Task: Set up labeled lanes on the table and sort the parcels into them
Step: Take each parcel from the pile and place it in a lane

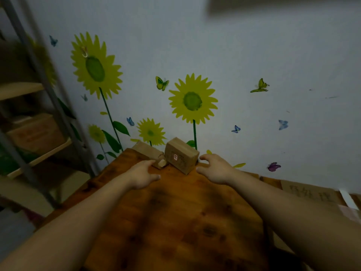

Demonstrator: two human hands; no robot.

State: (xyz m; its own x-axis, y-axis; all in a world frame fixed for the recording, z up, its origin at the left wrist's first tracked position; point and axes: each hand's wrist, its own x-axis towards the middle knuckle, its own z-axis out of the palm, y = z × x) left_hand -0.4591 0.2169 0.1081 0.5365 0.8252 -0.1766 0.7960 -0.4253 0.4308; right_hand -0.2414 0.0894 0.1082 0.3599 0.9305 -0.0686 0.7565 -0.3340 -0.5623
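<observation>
Left hand (143, 176) spread, fingertips at flat parcel (149, 153); right hand (214, 169) spread beside upright parcel (181, 156) (both empty)

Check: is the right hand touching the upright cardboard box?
Cannot tell. Head view: right hand is beside the upright cardboard box; blur hides any gap or contact.

The left hand (143, 176), right hand (214, 169) and forearms (82, 222) are bare

Knotty orange-brown wooden table (175, 222). At 12 o'clock, far edge: flat cardboard parcel (149, 153), and just beside it a boxy cardboard parcel (181, 157). At 3 o'clock: hand-lettered cardboard label sheet (310, 194), lying flat.
</observation>
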